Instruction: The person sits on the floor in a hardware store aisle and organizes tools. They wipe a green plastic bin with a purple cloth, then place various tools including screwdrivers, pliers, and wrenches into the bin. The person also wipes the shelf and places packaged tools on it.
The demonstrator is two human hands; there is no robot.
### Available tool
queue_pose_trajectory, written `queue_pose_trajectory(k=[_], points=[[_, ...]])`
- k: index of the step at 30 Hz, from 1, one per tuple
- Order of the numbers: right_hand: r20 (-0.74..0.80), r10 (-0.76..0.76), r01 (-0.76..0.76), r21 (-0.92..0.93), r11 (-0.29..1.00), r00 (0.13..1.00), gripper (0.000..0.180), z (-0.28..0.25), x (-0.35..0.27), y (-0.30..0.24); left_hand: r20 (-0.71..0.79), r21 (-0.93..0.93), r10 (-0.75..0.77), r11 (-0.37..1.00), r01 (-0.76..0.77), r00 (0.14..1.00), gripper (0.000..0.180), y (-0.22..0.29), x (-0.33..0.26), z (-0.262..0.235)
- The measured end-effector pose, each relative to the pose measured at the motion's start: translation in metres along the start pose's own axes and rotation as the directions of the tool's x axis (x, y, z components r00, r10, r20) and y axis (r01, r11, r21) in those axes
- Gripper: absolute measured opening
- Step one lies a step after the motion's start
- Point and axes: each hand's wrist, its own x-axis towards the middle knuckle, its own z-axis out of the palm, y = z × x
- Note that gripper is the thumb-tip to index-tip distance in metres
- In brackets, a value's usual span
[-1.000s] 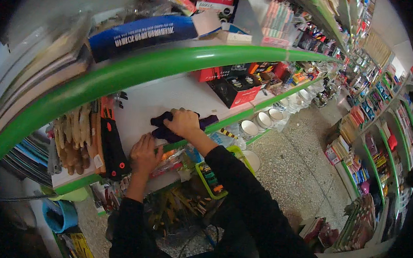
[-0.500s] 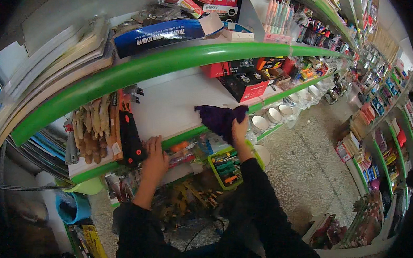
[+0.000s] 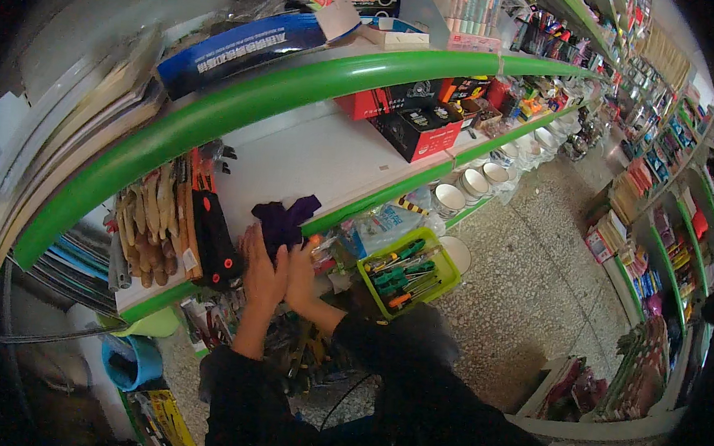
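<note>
A dark purple cloth [image 3: 285, 223] is bunched at the front edge of the white shelf [image 3: 312, 151], just right of some black-and-orange handled tools [image 3: 213, 239]. My right hand [image 3: 303, 278] grips the cloth's lower part, its fingers partly hidden and a little blurred. Close against it, my left hand [image 3: 261, 276] has its fingers stretched upward and touches the cloth's lower left side. The two hands meet below the cloth, in front of the green shelf edge.
Wooden-handled tools [image 3: 150, 235] stand at the shelf's left end. A black-and-red box [image 3: 420, 133] sits farther right. Below is a lime-green basket [image 3: 444, 265] of screwdrivers, with white bowls [image 3: 474, 181] beyond. The upper shelf's green edge [image 3: 300, 80] curves overhead.
My right hand has swept the purple cloth leftward along the shelf to my left hand. The green basket, partly covered by my right arm before, now shows more fully.
</note>
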Motion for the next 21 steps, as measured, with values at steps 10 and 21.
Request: queue_pose_trajectory(k=[10,21], points=[[-0.118,0.150,-0.165,-0.136,0.977,0.982,0.063,-0.082,0.073,0.037,0.110,0.132,0.071,0.988,-0.086,0.991,0.066,0.019,-0.018,-0.003],[-0.409,0.207,-0.265,-0.089,0.960,0.889,0.066,-0.139,0.136,0.099,0.256,-0.093,0.045,0.995,-0.022,0.965,0.061,0.031,-0.045,0.004]])
